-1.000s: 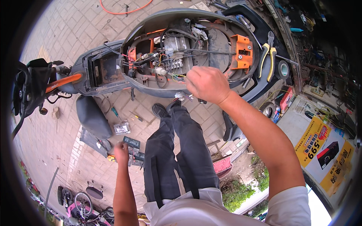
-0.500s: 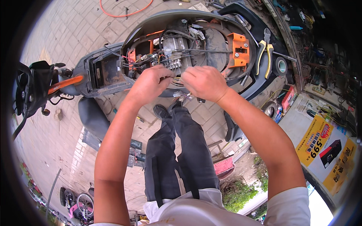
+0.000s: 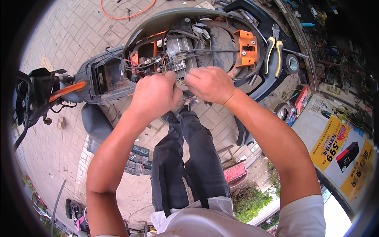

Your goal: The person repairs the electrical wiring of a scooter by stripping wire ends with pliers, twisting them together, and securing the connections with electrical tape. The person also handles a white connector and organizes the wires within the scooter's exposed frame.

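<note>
"Scooter body [image 3: 166, 20]: findings at its near edge?"

"Left hand [image 3: 157, 93] curled, right hand [image 3: 211, 83] bunched, just apart; thin wires [image 3: 180, 82] between them. Whether either grips these cannot be told."

"Method advised?"

"Steady both sides; no tugging."

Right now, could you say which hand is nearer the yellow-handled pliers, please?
Right: the right hand is to the left of the pliers; the left hand is farther left.
</note>
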`<state>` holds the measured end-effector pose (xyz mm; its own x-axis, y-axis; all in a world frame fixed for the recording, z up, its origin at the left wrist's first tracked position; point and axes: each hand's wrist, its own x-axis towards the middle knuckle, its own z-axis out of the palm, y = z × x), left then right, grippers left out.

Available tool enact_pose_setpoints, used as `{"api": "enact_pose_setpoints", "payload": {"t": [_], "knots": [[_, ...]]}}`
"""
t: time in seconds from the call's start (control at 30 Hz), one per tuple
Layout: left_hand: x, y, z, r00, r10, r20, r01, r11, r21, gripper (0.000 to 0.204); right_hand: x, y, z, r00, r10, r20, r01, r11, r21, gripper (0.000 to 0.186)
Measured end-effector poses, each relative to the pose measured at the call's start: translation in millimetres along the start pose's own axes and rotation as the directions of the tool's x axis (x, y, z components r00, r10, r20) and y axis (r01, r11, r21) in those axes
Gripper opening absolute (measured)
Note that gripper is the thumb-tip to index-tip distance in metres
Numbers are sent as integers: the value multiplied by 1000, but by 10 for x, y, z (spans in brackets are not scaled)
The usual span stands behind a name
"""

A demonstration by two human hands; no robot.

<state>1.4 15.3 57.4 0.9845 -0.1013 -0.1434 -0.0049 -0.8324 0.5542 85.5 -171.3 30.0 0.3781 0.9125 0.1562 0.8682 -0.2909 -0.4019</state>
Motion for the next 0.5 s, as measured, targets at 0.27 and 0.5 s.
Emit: {"api": "enact_pose_setpoints", "payload": {"t": [0.27, 0.5], "knots": [[-249, -133, -150, 877, -391, 279, 461, 523, -717, 12, -25, 14, 10, 999, 24, -47, -25, 999, -21, 14], [-111, -97, 254, 971, -108, -215, 7, 905, -425, 31, -21, 9, 35, 998, 34, -60, -34, 999, 0, 16]]}}
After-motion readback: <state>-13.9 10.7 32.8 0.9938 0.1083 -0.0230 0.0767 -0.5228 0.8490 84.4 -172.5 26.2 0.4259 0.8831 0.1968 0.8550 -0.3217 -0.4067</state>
